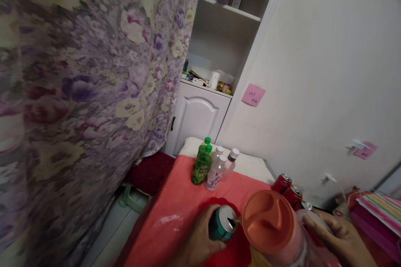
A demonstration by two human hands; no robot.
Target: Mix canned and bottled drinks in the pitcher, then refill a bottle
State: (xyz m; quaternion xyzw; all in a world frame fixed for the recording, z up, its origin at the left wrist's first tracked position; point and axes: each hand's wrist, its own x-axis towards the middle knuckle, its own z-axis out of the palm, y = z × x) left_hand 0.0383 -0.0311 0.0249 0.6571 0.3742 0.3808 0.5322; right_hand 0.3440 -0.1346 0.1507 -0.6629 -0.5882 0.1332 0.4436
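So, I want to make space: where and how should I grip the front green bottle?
Probably around its body, coming from picture left: the front green bottle stands upright, a white-capped bottle crowds its right, and another green bottle stands just behind.

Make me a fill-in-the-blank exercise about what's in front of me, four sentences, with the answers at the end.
1. The left hand is wrapped around a drink ____.
2. The right hand holds a pitcher whose lid is coloured ____.
3. Beside the green bottles stand clear bottles with ____ caps.
4. The curtain is patterned with ____.

Missing words: can; orange; white; flowers.
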